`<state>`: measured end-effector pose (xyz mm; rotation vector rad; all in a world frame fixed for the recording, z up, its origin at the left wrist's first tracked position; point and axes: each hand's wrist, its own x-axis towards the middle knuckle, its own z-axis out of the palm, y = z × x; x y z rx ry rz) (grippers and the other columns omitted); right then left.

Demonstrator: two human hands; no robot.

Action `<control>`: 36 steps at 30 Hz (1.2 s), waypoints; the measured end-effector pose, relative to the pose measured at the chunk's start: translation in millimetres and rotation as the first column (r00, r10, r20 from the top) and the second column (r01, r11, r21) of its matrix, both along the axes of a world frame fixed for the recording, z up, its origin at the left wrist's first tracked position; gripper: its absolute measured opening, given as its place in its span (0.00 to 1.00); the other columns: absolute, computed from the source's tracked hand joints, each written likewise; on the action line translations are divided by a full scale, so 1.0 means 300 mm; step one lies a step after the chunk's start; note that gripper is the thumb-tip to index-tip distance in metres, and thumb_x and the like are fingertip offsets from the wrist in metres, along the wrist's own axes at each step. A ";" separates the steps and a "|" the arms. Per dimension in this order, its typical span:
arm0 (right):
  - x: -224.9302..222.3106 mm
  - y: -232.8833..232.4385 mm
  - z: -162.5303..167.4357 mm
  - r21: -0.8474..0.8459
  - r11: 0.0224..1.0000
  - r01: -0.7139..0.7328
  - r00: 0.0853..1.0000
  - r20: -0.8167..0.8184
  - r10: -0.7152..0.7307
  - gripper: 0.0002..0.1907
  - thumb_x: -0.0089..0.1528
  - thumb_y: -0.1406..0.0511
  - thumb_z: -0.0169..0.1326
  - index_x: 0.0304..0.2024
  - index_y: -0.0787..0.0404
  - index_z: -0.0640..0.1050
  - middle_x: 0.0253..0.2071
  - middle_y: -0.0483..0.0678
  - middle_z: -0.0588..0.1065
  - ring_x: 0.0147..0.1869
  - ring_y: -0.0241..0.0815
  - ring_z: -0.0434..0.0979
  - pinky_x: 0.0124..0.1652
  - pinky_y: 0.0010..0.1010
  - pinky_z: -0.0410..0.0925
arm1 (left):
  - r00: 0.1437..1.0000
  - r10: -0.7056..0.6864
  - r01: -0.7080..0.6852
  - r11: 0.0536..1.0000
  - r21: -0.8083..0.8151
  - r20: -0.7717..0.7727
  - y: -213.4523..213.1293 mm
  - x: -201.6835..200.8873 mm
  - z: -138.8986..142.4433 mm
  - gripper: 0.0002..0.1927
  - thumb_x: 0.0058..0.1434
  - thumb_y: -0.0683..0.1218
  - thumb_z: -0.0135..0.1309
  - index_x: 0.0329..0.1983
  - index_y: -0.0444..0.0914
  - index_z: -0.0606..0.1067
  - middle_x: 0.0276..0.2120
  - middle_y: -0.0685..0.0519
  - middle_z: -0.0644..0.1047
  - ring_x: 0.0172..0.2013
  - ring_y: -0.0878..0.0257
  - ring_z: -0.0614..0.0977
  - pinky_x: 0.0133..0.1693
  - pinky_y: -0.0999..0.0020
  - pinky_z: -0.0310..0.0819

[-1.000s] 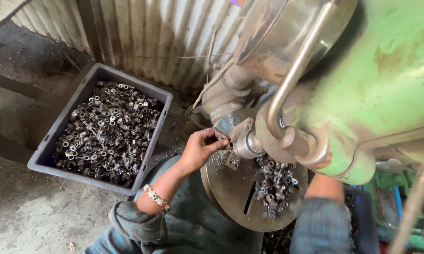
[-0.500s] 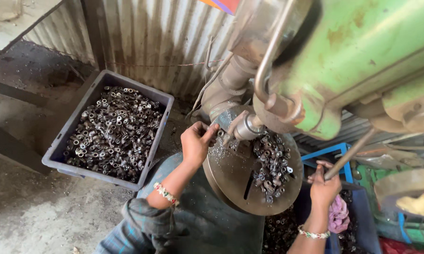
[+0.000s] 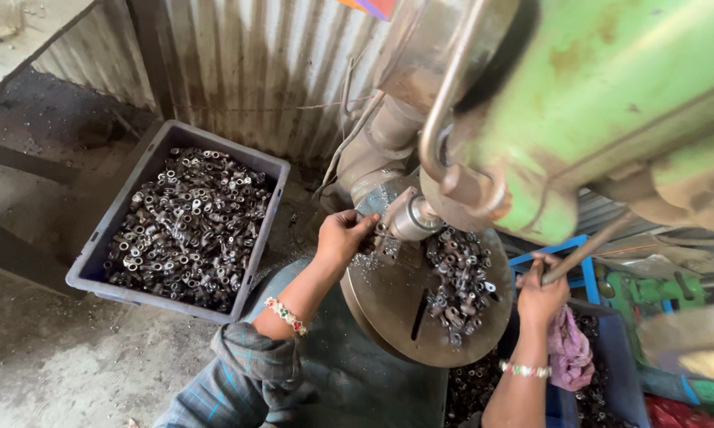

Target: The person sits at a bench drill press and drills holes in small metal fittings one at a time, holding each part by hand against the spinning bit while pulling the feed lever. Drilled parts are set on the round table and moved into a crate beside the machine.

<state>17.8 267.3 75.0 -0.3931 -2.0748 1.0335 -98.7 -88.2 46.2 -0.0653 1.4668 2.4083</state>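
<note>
**A:** Left hand [image 3: 343,235] is up at the round metal table [image 3: 389,305] of the green drill press [image 3: 610,111], fingers pinched around a small metal piece right under the spindle [image 3: 412,218]. The piece itself is mostly hidden by the fingertips, so I can't tell its shape.

**B:** And the right hand [image 3: 541,295]?

**A:** Wrapped closed around the feed lever [image 3: 587,250], which runs up and away toward two o'clock from that fist. A pink rag [image 3: 567,349] hangs just below the wrist.

**B:** So which way does the work lie from the grip?

**A:** From the left hand, the spindle tip is at about two o'clock, almost touching the fingers. The spindle's long axis slants from the machine head down toward eight o'clock, straight at the pinched piece.

**B:** Loose parts nearby?

**A:** A heap of small fittings [image 3: 456,277] sits on the table at four o'clock from the left hand, between the two hands. The left hand looks a little nearer to it.

**B:** And the big bin?

**A:** The grey crate of fittings [image 3: 187,222] stands on the floor at nine o'clock, well apart from the left hand.
</note>
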 end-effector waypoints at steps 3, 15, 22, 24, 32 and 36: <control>-0.157 -0.027 0.075 0.160 0.987 0.025 1.000 -0.002 -0.025 0.04 0.72 0.74 0.51 0.48 0.65 0.76 0.27 0.47 0.74 0.27 0.38 0.74 0.32 0.29 0.69 | 0.999 -0.034 0.032 0.998 0.046 0.037 0.003 0.006 -0.022 0.14 0.61 0.47 0.63 0.26 0.32 0.77 0.18 0.54 0.76 0.16 0.67 0.74 0.20 0.69 0.69; -0.485 -0.104 0.305 0.240 0.958 0.159 0.973 0.128 -0.194 0.04 0.74 0.72 0.53 0.46 0.68 0.77 0.33 0.55 0.78 0.36 0.46 0.79 0.39 0.36 0.70 | 0.989 -0.150 0.148 0.980 -0.134 -0.004 0.026 -0.064 -0.034 0.15 0.60 0.52 0.64 0.30 0.33 0.82 0.21 0.54 0.79 0.19 0.69 0.75 0.22 0.71 0.67; 0.043 -0.074 0.110 0.142 0.979 -0.144 0.988 0.074 0.135 0.04 0.72 0.75 0.54 0.49 0.67 0.76 0.43 0.53 0.79 0.47 0.42 0.80 0.50 0.33 0.71 | 0.860 0.469 -0.495 0.862 -0.108 -0.201 -0.109 0.010 -0.092 0.14 0.68 0.48 0.53 0.35 0.33 0.81 0.29 0.53 0.80 0.28 0.67 0.76 0.29 0.68 0.71; 0.146 -0.051 0.099 0.099 0.967 -0.233 0.972 0.018 0.233 0.09 0.70 0.75 0.54 0.52 0.63 0.75 0.45 0.49 0.79 0.47 0.36 0.78 0.50 0.28 0.71 | 0.781 0.451 -0.571 0.796 0.202 0.433 -0.166 0.052 -0.088 0.17 0.68 0.55 0.40 0.38 0.43 0.77 0.31 0.57 0.82 0.23 0.63 0.79 0.23 0.65 0.70; 0.115 -0.016 0.015 0.394 0.919 0.018 1.000 -0.028 -0.008 0.17 0.67 0.72 0.69 0.52 0.65 0.74 0.44 0.45 0.72 0.43 0.39 0.68 0.47 0.30 0.66 | 0.766 -0.397 -0.078 0.725 -0.685 -0.507 0.182 0.444 -0.058 0.13 0.61 0.50 0.59 0.45 0.39 0.80 0.36 0.40 0.81 0.39 0.43 0.81 0.42 0.50 0.74; 0.096 0.026 -0.026 0.251 0.968 0.022 1.000 0.001 -0.023 0.18 0.66 0.72 0.68 0.54 0.62 0.74 0.37 0.43 0.71 0.37 0.37 0.69 0.41 0.29 0.67 | 0.444 -0.445 -0.514 0.585 -0.628 -0.778 0.356 0.379 -0.075 0.17 0.57 0.47 0.51 0.47 0.36 0.78 0.42 0.42 0.79 0.46 0.46 0.79 0.43 0.54 0.77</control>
